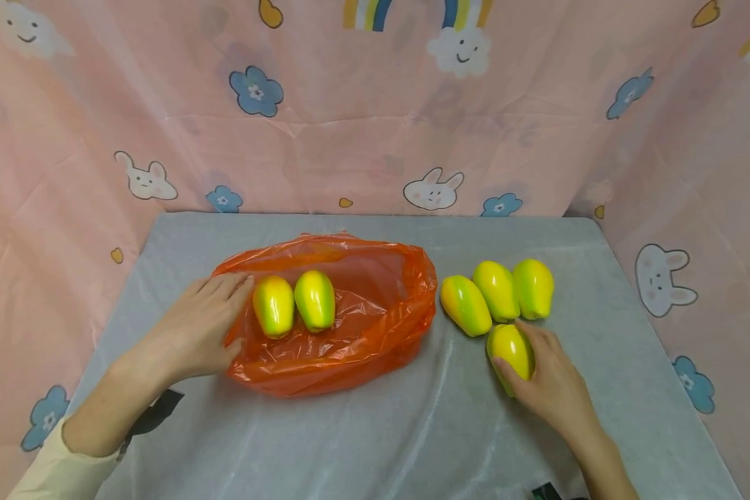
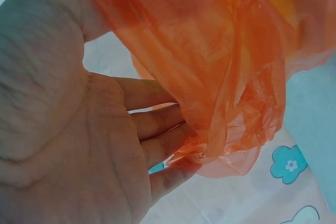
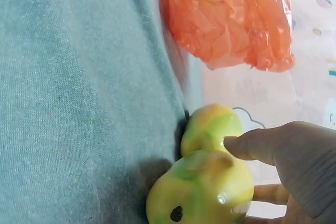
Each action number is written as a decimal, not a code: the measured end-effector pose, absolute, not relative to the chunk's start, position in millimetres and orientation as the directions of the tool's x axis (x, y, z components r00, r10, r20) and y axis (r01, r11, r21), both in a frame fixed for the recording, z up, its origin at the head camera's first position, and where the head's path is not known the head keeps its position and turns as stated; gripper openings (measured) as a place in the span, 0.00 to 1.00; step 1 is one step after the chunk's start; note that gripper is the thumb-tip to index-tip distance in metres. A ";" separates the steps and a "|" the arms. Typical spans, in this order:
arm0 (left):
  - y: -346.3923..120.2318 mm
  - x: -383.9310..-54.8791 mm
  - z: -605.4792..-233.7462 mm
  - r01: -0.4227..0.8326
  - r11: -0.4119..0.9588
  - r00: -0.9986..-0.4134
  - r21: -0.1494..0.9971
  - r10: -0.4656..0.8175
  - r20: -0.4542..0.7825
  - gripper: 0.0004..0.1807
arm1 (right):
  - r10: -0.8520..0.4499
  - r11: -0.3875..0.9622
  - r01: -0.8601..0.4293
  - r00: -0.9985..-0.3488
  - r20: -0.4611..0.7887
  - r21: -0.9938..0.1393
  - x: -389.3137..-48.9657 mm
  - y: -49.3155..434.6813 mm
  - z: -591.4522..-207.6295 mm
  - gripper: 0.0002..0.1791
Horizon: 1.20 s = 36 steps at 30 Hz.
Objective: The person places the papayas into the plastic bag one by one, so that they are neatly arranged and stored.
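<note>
An orange-red plastic bag [image 1: 375,361] lies with its mouth wide, and two yellow-green mangoes [image 1: 314,301] show inside it. At the bag's left rim is my left hand [image 1: 209,323], fingers nearly straight, their tips against the thin film. The left wrist view shows the palm of that hand [image 2: 79,129] with bag film [image 2: 210,66] covering its fingertips. My right hand [image 1: 553,378] holds a mango [image 1: 510,351], thumb on one side and fingers on the other. Three more mangoes [image 1: 496,290] lie just behind it, right of the bag.
A grey cloth [image 1: 362,444] covers the table. Pink curtains [image 1: 350,153] printed with rabbits, flowers and clouds hang behind and at both sides of it. A dark strap piece [image 1: 156,411] sits at my left wrist.
</note>
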<state>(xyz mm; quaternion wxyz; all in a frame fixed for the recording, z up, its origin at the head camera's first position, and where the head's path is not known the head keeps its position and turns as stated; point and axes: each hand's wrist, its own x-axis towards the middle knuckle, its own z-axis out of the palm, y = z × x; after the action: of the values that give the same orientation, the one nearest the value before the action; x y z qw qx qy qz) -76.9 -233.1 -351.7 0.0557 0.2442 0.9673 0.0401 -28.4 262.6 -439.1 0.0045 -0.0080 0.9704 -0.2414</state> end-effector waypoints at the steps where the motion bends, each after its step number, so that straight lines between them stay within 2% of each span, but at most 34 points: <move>1: -233.2 -76.7 -351.6 0.466 0.879 -0.875 0.106 0.475 -0.090 0.49 | -0.017 0.884 -0.012 -1.000 -0.008 -0.467 -28.6 262.7 -439.0 0.43; 7: -233.4 -76.2 -352.5 0.455 0.884 -0.880 0.102 0.465 -0.099 0.49 | -0.025 0.879 -0.028 -1.000 0.013 -0.476 -30.0 264.0 -440.2 0.43; 20: -232.6 -76.1 -353.5 0.452 0.885 -0.880 0.114 0.463 -0.104 0.49 | -0.015 0.909 0.039 -0.992 -0.125 -0.414 -32.7 269.7 -434.0 0.47; 28: -231.9 -76.8 -351.2 0.442 0.890 -0.884 0.116 0.454 -0.114 0.49 | -0.035 0.888 0.010 -0.996 -0.088 -0.459 -32.7 271.0 -434.1 0.45; 36: -231.8 -76.0 -352.6 0.437 0.892 -0.884 0.113 0.449 -0.125 0.49 | -0.044 0.831 -0.005 -0.997 -0.056 -0.557 -26.4 273.1 -438.0 0.42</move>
<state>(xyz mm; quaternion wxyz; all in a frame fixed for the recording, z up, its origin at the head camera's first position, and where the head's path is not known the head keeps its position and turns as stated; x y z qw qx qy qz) -76.0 -231.8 -352.6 0.0742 0.2286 0.9698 0.0407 -26.4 273.1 -438.0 0.0333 -0.0127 0.9561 -0.2908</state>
